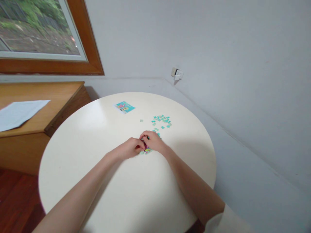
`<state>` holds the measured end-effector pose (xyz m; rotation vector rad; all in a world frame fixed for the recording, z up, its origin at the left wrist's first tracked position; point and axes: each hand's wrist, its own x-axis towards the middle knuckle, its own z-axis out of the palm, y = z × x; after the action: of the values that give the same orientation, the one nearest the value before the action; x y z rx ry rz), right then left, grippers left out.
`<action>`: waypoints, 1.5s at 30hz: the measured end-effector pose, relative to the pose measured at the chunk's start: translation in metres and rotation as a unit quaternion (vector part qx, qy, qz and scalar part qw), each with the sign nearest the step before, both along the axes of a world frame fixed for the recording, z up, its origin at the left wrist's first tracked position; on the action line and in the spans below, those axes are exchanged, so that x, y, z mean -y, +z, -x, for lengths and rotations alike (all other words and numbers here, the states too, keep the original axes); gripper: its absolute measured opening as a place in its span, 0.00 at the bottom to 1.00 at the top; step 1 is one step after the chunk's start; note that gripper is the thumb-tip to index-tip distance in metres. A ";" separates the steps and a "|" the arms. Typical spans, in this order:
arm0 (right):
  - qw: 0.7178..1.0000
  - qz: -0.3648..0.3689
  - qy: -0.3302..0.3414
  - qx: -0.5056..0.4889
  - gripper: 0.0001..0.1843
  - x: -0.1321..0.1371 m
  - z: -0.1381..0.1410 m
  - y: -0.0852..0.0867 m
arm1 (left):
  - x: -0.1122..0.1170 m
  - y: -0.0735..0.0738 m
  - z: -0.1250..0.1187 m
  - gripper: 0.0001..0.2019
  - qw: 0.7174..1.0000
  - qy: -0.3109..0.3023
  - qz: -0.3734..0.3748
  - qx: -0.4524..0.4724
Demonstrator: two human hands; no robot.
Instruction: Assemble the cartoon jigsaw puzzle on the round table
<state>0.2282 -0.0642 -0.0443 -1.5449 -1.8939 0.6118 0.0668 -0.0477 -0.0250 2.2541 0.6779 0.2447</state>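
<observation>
A small cluster of multicoloured jigsaw pieces lies on the round white table, mostly covered by my two hands. My left hand has its fingers curled in at the cluster's left side, closed on jigsaw pieces there. From the right, my right hand bends over the same spot, fingertips pressed down on the pieces and almost meeting the left ones. Which exact pieces the fingers grip is hidden. Just beyond, loose turquoise and pale green jigsaw pieces are scattered, and a single pale piece lies apart to their left.
A colourful picture card rests near the table's far edge. At left stands a wooden cabinet with white paper on it, below a wood-framed window. A wall socket with a white plug is behind the table.
</observation>
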 end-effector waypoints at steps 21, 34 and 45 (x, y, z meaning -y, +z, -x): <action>1.000 0.003 0.000 -0.015 0.16 0.001 0.000 0.001 | 0.007 0.005 -0.006 0.09 1.000 -0.001 -0.019 -0.003; 1.000 0.007 0.004 -0.011 0.16 0.002 0.000 0.004 | 0.009 0.012 -0.004 0.05 0.999 -0.001 -0.014 -0.042; 1.000 0.005 0.001 -0.007 0.16 0.001 0.000 0.003 | 0.009 0.019 -0.003 0.05 0.997 -0.021 -0.005 -0.071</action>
<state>0.2277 -0.0650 -0.0412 -1.5411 -1.8847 0.6330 0.0693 -0.0569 -0.0061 2.3096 0.7046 0.0674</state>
